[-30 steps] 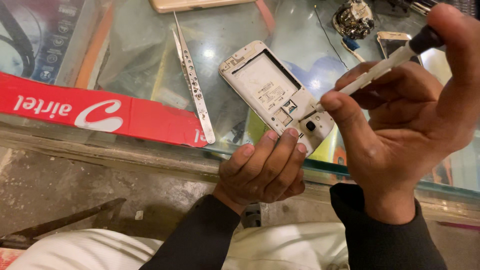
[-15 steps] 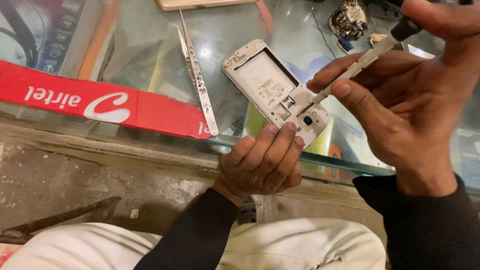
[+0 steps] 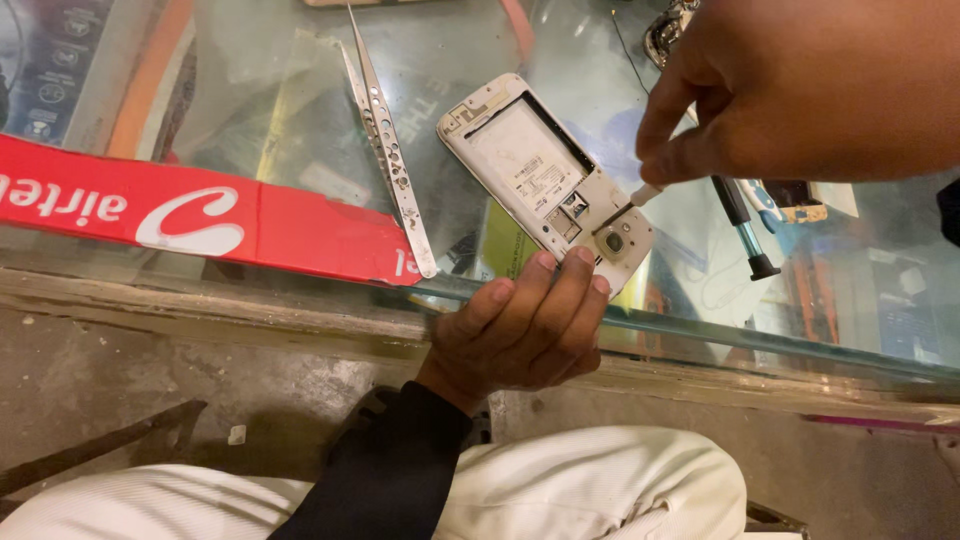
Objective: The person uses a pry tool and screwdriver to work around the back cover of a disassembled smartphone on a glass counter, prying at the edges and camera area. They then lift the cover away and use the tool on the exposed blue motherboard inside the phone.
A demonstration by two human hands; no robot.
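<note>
A white phone point(image 3: 540, 180) with its back cover off lies on the glass counter point(image 3: 300, 90), its near end over the counter's edge. My left hand point(image 3: 520, 330) grips that near end from below, fingertips on the phone beside the camera lens. My right hand point(image 3: 810, 90) hovers over the phone's right side, fingers pinched on a thin white tool point(image 3: 645, 193) whose tip touches the phone's edge near the camera. Most of the tool is hidden under the hand.
Metal tweezers point(image 3: 390, 150) lie on the glass left of the phone. A red paper strip point(image 3: 200, 210) runs along the counter's front edge. A black-handled screwdriver point(image 3: 745, 230) and small parts lie to the right. My lap in white trousers point(image 3: 560, 490) is below.
My right hand has turned over and risen, now palm down over the phone's right side. The tool tip stays by the camera end. The view has shifted closer.
</note>
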